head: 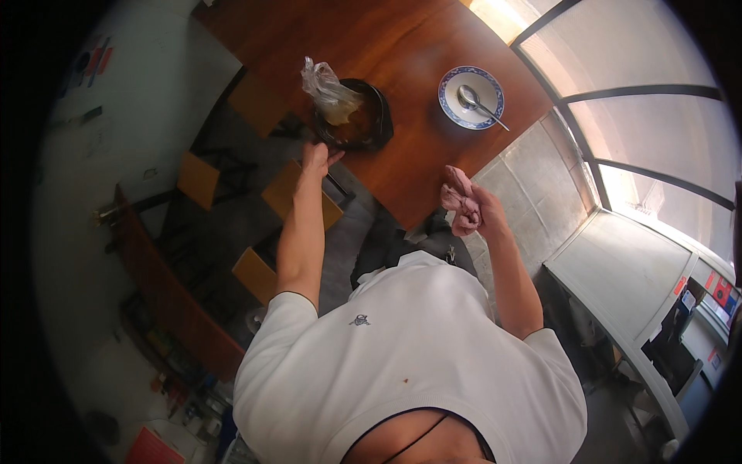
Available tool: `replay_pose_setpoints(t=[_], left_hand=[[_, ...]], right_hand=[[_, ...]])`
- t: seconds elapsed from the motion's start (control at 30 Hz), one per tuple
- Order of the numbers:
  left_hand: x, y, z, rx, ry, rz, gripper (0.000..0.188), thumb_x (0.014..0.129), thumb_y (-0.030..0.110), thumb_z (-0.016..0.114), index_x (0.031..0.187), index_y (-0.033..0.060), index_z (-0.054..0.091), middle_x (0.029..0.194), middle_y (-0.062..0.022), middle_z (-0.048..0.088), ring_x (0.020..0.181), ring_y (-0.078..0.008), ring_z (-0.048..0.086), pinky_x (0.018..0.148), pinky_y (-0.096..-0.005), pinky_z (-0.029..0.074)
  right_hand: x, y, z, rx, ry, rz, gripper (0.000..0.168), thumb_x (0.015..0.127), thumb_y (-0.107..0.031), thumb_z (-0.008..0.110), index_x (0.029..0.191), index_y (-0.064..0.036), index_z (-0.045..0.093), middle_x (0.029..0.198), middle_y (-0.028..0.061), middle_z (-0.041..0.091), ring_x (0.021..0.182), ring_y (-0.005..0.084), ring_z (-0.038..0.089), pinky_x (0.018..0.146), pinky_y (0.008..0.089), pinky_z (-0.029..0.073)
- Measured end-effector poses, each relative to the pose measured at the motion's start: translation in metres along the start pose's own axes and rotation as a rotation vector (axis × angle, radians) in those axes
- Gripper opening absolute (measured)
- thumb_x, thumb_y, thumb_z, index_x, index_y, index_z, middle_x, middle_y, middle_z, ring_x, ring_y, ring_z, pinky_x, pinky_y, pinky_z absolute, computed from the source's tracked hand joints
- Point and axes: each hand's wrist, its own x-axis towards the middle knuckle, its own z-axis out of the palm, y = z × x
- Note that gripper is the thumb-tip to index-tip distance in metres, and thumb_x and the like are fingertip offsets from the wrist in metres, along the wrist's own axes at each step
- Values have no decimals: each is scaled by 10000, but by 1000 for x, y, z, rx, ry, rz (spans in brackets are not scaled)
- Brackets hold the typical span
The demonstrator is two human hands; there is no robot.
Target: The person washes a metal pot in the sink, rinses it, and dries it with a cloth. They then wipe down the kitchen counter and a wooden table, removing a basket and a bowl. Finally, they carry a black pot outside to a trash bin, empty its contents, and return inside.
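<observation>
My left hand [320,160] is at the near left side of a black bowl [382,124], by the table's edge. Its fingers meet the bowl's lower side, but whether they grip it is unclear. Inside the bowl are reddish-brown food remains or liquid, and a crumpled clear plastic bag [329,93] rises over its far left rim. In my right hand [490,213] is a bunched pink cloth [460,202], held just off the table's near right edge. Farther off, a white bowl with a blue patterned rim [443,98] holds a metal spoon [476,101] whose handle crosses the rim.
The brown wooden table [414,168] has a corner pointing towards me. Wooden stools [199,180] stand on the left, beside a second table [174,296]. Framed window panes [643,127] line the right, above a pale counter [623,267].
</observation>
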Motion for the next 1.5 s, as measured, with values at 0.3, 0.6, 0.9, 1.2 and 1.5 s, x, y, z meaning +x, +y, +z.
replay_pose_setpoints(t=[0.3,0.6,0.9,1.2,1.5], left_hand=[[-15,-31,27,-105,94,19,196,934,4,586,1123,36,628,1007,-100,679,751,-240,670,658,-387,631],[-14,-31,25,-133,86,55,331,916,-17,579,1238,54,553,1060,-118,663,870,-259,697,649,-367,631],[15,-60,18,-317,-59,104,443,880,24,661,1298,107,542,1084,-85,665,803,-223,684,622,-324,600],[-60,15,-57,-453,-79,336,395,885,78,688,1265,75,582,1173,-96,659,962,-234,673,710,-344,608],[-143,55,-133,-511,58,490,523,845,61,723,1328,94,527,1229,-113,622,997,-247,669,729,-365,622]], right_hand=[[87,26,77,-1715,239,-944,623,850,-197,680,1418,-34,480,1469,250,444,1388,473,369,1133,521,345],[55,88,107,-1836,-65,-995,375,812,-145,586,1179,-71,617,1348,139,537,1299,338,463,1116,489,336],[110,42,44,-1722,284,-1022,629,769,-139,681,1369,-45,518,1470,227,426,1410,462,323,1174,531,275],[158,87,168,-1647,105,-1138,505,896,-241,631,1367,-83,541,1484,208,437,1429,443,314,1181,553,233],[151,95,248,-979,-189,-803,316,821,-97,638,1135,-116,665,1230,184,590,1138,329,609,967,475,493]])
